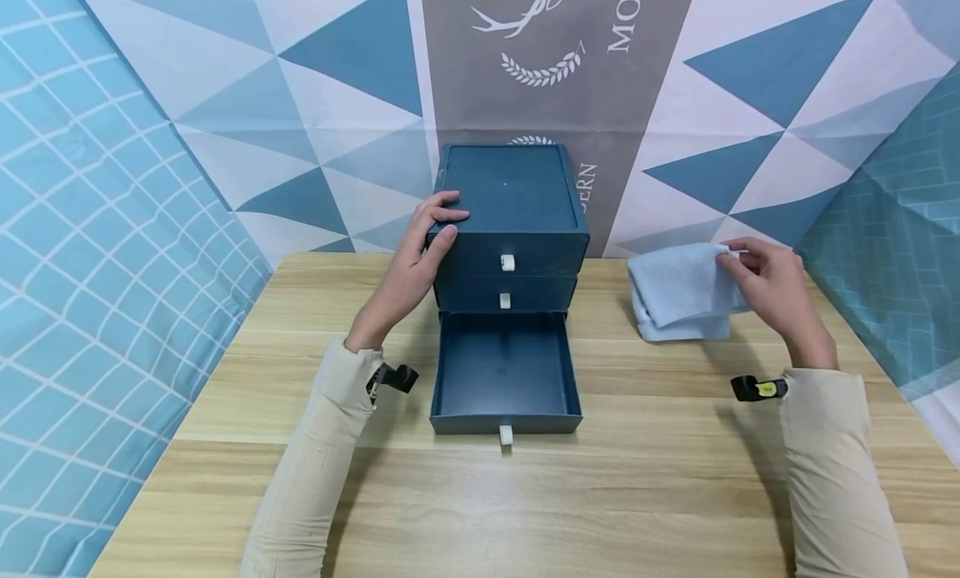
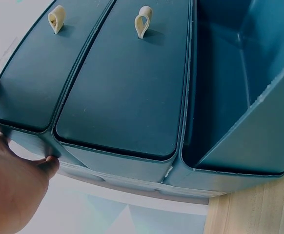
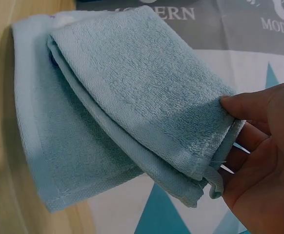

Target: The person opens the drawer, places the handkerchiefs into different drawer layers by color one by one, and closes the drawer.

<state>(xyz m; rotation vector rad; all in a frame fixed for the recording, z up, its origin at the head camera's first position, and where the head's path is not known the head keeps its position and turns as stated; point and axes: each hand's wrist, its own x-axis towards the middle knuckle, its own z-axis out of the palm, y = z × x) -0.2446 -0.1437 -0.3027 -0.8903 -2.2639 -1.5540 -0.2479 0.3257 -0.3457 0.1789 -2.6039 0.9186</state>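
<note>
A dark blue three-drawer box (image 1: 510, 186) stands at the back of the table, its bottom drawer (image 1: 504, 366) pulled out and bare inside. On the box's upper left corner rests my left hand (image 1: 408, 261), fingers over the top and thumb at the front edge. In the left wrist view a fingertip (image 2: 49, 165) touches the box's side. My right hand (image 1: 780, 291) pinches a folded light blue towel (image 1: 678, 291) by its right corner, thumb on the near face. The right wrist view shows the towel's hanging loop (image 3: 215, 183) beside the fingers.
White pull tabs (image 1: 507, 263) mark the drawer fronts. The box backs onto a patterned wall covering (image 1: 360, 103). Blue tiled sheets flank the wooden table (image 1: 645, 486). Both wrists wear small black cameras (image 1: 401, 378).
</note>
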